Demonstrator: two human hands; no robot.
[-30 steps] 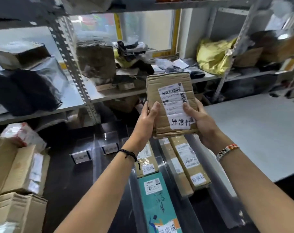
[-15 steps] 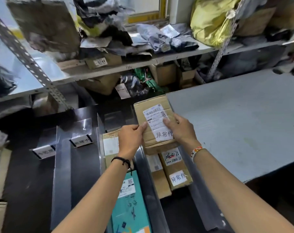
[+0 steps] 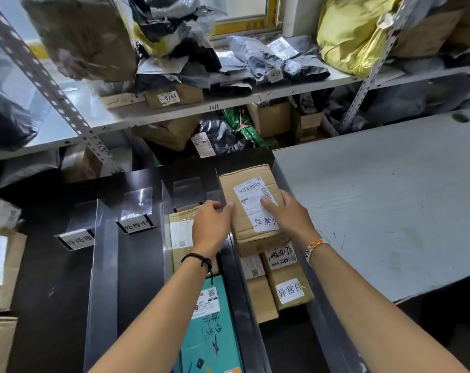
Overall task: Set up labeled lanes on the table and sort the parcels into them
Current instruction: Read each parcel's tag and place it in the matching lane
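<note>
A grey table point(image 3: 390, 200) filled the scene from two to four o'clock, its top bare and scuffed. Behind it, from nine round to two o'clock, ran a metal shelf rack point(image 3: 174, 111) heaped with dark mailer bags, brown boxes and a yellow sack point(image 3: 347, 33). At the centre and toward seven o'clock lay a black tabletop point(image 3: 51, 305) split into lanes by clear upright dividers point(image 3: 102, 278). Brown cartons point(image 3: 2, 265) were stacked at nine o'clock. A teal box point(image 3: 212, 335) lay in the third lane at six o'clock, with a brown carton point(image 3: 178, 235) beyond it. In the rightmost lane, just right of centre, two long boxes lay side by side; the long box on the right point(image 3: 287, 281) carried a white tag reading 异常件. On their far ends rested the brown parcel point(image 3: 251, 208), also tagged 异常件, with a shipping label on top. The left hand point(image 3: 211, 226), a black cord at its wrist, curled against the parcel's left edge, thumb touching the top. The right hand point(image 3: 287, 214), with a beaded bracelet, lay spread fairly wide and flat over the parcel's label and right side. Two small lane signs stood at nine o'clock: 待处理 sign point(image 3: 76, 239) and 处理中 sign point(image 3: 135, 224).
</note>
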